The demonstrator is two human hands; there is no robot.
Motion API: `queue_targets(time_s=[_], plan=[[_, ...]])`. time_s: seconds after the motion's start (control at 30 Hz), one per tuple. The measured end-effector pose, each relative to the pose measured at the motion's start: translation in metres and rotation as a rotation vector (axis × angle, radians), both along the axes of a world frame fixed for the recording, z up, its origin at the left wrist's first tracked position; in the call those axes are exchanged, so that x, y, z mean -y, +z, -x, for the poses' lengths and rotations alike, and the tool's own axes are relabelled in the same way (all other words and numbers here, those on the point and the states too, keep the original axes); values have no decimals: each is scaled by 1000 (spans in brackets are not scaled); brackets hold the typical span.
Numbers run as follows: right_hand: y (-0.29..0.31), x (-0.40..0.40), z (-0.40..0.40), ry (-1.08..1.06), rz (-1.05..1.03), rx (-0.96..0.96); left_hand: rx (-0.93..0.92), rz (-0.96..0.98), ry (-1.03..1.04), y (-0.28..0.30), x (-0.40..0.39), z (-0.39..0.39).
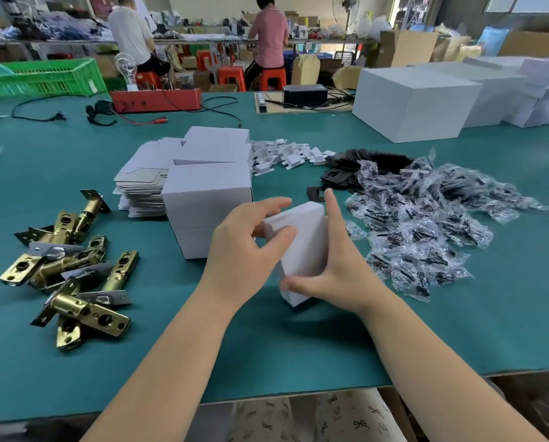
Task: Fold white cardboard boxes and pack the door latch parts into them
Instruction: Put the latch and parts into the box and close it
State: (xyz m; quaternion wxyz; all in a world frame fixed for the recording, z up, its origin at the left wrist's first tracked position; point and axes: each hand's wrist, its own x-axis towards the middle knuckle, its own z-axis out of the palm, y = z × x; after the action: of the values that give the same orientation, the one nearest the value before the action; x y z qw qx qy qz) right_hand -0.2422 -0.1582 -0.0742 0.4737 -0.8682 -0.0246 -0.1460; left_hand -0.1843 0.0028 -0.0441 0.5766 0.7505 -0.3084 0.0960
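Both hands grip one small white box [305, 250] above the table [298, 346]: left hand [244, 247] pinches its top, right hand [333, 266] clasps its side.

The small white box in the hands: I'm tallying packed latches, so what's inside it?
Cannot tell. The small white box shows only closed outer faces, gripped by the left hand and right hand; its inside is covered.
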Motion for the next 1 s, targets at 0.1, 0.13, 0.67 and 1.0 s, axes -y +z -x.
queue_targets(time_s=[0.1,0.13,0.67,1.0], plan=[[-4,-5,-3,67,331,-87,-218,28,71,-4,-21,2],[-3,-7,-3,85,418,-105,-304,73,82,-6,-30,2],[-2,-43,-18,148,253,-203,-409,-329,366,-38,-87,2],[1,-97,-39,-240,-1091,-293,-870,397,34,-24,-71,-50]])
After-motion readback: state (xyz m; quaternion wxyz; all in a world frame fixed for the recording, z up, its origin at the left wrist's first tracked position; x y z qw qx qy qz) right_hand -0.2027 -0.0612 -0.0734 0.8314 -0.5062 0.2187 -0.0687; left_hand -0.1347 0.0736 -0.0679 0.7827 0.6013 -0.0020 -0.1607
